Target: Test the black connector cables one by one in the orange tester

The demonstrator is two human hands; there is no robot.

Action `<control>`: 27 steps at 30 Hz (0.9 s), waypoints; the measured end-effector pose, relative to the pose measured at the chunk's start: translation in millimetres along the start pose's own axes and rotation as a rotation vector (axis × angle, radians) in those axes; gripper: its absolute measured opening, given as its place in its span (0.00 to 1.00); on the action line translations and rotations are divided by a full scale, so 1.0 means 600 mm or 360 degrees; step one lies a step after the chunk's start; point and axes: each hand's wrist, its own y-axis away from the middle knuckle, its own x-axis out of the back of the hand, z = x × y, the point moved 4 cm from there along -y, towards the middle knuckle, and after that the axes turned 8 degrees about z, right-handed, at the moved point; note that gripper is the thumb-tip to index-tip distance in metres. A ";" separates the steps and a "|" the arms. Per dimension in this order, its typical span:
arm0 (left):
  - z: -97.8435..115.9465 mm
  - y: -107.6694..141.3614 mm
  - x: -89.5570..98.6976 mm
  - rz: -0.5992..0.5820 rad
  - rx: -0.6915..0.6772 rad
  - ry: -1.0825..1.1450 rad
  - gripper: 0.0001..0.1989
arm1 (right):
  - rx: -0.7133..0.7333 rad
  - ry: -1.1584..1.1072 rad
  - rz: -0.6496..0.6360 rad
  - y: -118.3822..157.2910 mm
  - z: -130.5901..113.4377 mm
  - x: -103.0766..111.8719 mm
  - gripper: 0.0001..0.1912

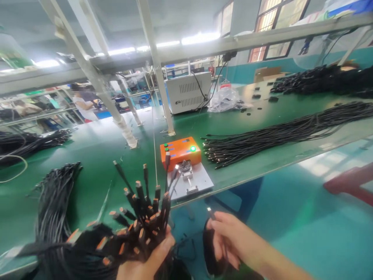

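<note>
My left hand (154,252) is wrapped round a thick bundle of black USB cables (142,217), whose plugs with orange tips fan upward. Apart from it, low at the right, my right hand (227,237) pinches one cable plug (210,212) with a bright metal end pointing up. Just beyond both hands sits an orange tester box (182,149) with a lit green button. In front of the box, a metal fixture (188,175) is mounted on a silver plate (204,181) at the bench edge.
On the green bench (140,151), a long bundle of black cables (262,140) lies at the right and another cable bundle (55,198) at the left. Farther back stand a grey metal case (189,93) and a plastic bag (225,99). White posts (157,66) rise from the bench.
</note>
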 end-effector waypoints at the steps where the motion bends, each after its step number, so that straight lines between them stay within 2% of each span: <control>1: 0.003 0.001 -0.004 -0.0029 0.0018 0.0010 0.14 | -0.0012 -0.0005 -0.0040 0.006 0.011 0.010 0.13; 4: 0.011 0.003 -0.016 -0.0189 0.0071 0.0112 0.10 | -0.0085 0.0206 -0.0071 0.016 0.039 0.045 0.15; 5: 0.012 0.004 -0.019 -0.0244 0.0091 0.0163 0.09 | -0.0161 0.0438 -0.0047 0.018 0.045 0.059 0.15; 7: 0.013 0.005 -0.023 -0.0314 0.0132 0.0250 0.09 | -0.0189 0.1137 0.0189 0.023 0.036 0.089 0.17; 8: 0.012 0.006 -0.024 -0.0338 0.0155 0.0277 0.11 | -0.0123 0.1528 0.0383 0.028 0.017 0.100 0.18; 9: 0.011 0.006 -0.025 -0.0359 0.0178 0.0295 0.13 | 0.0087 0.1857 0.0650 0.035 -0.012 0.103 0.18; 10: 0.010 0.006 -0.026 -0.0379 0.0189 0.0310 0.15 | 0.0326 0.2048 0.0828 0.045 -0.043 0.093 0.18; 11: 0.010 0.006 -0.027 -0.0400 0.0197 0.0325 0.16 | 0.0461 0.2108 0.0905 0.055 -0.068 0.078 0.19; 12: 0.010 0.005 -0.027 -0.0421 0.0200 0.0337 0.16 | 0.0672 0.2034 0.0900 0.065 -0.090 0.053 0.19; 14: 0.014 0.003 -0.029 -0.0456 0.0201 0.0367 0.15 | 0.1065 0.1710 0.0535 0.076 -0.114 -0.013 0.15; 15: 0.018 0.001 -0.029 -0.0469 0.0198 0.0383 0.14 | 0.1202 0.1623 0.0356 0.077 -0.113 -0.045 0.16; 17: 0.027 -0.004 -0.027 -0.0482 0.0180 0.0421 0.11 | 0.1268 0.1594 0.0045 0.069 -0.085 -0.095 0.32; 18: 0.033 -0.008 -0.025 -0.0480 0.0163 0.0447 0.10 | 0.1225 0.1575 -0.0069 0.060 -0.062 -0.109 0.32; 20: 0.046 -0.019 -0.019 -0.0453 0.0113 0.0507 0.08 | 0.0978 0.1434 -0.0103 0.041 -0.012 -0.114 0.17; 22: 0.055 -0.029 -0.011 -0.0415 0.0063 0.0562 0.07 | 0.0541 0.1377 -0.0240 0.030 0.035 -0.104 0.20; 23: 0.058 -0.033 -0.008 -0.0406 0.0049 0.0577 0.06 | 0.0429 0.1420 -0.0272 0.030 0.045 -0.097 0.17; 24: 0.058 -0.036 -0.007 -0.0404 0.0045 0.0584 0.06 | 0.0385 0.1482 -0.0268 0.032 0.044 -0.091 0.17; 25: 0.058 -0.037 -0.007 -0.0412 0.0051 0.0581 0.07 | 0.0425 0.1532 -0.0202 0.035 0.033 -0.086 0.24; 27: 0.053 -0.034 -0.012 -0.0439 0.0077 0.0569 0.07 | 0.0664 0.1483 0.0013 0.042 -0.010 -0.085 0.37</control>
